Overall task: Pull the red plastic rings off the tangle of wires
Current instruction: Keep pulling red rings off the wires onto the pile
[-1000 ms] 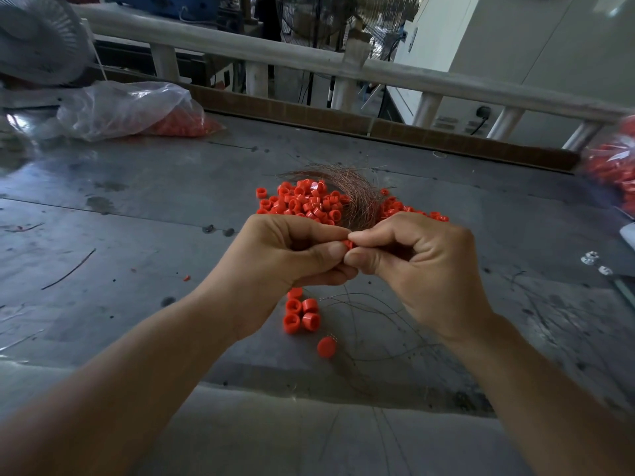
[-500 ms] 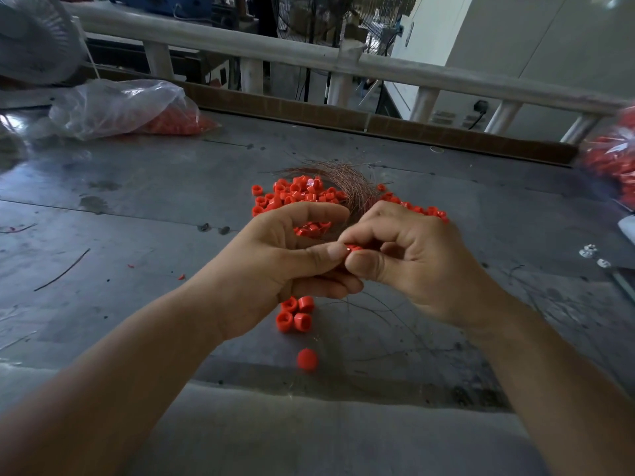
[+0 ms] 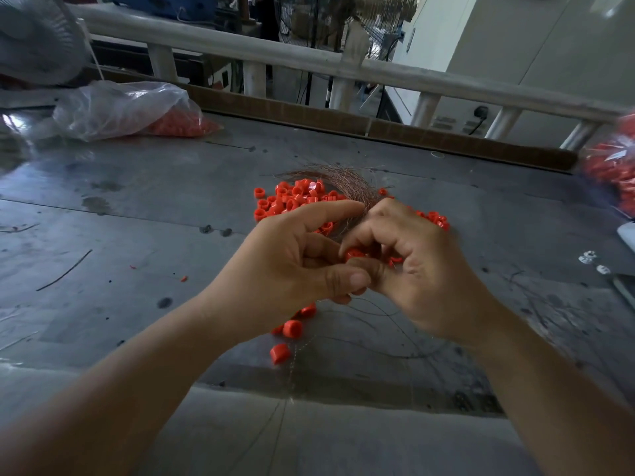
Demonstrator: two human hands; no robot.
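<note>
The left hand and right hand met above the scuffed grey metal worktop, the curled fingers of both pinching one small red plastic ring between them, thumb tips touching just below it. Just behind the hands lay the tangle of thin copper-coloured wires, resting against a heap of red plastic rings. A few loose red rings sat on the worktop under the left wrist. A clear plastic bag holding more red pieces lay far left.
</note>
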